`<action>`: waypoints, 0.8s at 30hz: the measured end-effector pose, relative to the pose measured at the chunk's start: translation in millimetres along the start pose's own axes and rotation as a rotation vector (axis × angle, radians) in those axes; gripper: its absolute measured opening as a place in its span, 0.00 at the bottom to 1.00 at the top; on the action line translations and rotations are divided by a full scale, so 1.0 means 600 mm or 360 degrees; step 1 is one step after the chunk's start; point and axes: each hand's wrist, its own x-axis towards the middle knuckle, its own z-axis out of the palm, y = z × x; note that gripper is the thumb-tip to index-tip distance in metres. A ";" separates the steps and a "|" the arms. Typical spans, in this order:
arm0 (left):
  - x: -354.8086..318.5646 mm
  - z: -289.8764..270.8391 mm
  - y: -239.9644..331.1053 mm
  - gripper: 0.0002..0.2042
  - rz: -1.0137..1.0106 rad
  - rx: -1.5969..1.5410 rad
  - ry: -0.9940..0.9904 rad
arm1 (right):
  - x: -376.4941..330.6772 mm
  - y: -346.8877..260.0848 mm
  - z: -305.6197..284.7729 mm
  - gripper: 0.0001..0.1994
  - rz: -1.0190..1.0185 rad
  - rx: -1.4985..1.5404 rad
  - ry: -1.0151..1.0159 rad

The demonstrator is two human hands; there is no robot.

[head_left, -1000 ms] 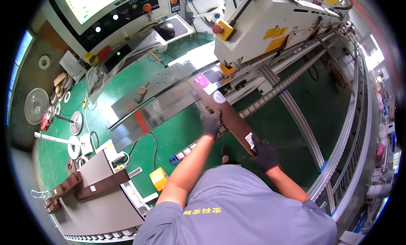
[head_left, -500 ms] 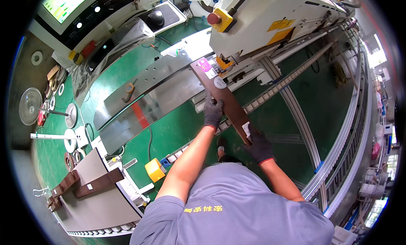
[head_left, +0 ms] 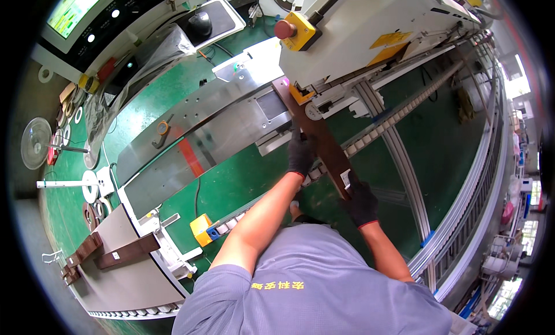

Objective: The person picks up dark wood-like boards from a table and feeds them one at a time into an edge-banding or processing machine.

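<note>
A long, narrow dark brown board (head_left: 321, 139) slants from the steel machine table toward my body. Its far end lies against the feed edge of the white edge-banding-like machine (head_left: 364, 43), partly under a yellow part (head_left: 299, 94). A round white label (head_left: 313, 111) lies near the far end, and a white sticker (head_left: 346, 179) near the close end. My left hand (head_left: 301, 154), in a dark glove with a red cuff, is closed on the board's left edge. My right hand (head_left: 361, 204), gloved alike, grips its near end. The fingers under the board are hidden.
The steel table (head_left: 231, 136) carries a small tool with an orange dial (head_left: 162, 128). A red stop button (head_left: 285, 29) juts from the machine. A roller rail (head_left: 399, 116) runs past on the right. More brown strips (head_left: 128, 251) rest on a panel at lower left.
Both hands have shifted slightly right with the board. Its far end has slid in beside the machine, and the pink and white labels there are now mostly covered.
</note>
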 end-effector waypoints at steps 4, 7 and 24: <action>0.019 0.047 0.002 0.45 0.0031 -0.0029 -0.0022 | 0.025 0.038 -0.017 0.49 -0.0005 -0.0057 0.0019; 0.029 0.089 0.005 0.44 0.0014 -0.0083 0.0001 | 0.052 0.056 -0.038 0.50 0.0029 -0.0194 0.0003; 0.123 0.066 0.096 0.21 0.0818 0.0446 0.0029 | 0.222 0.281 -0.093 0.33 -0.0377 -0.0650 0.0588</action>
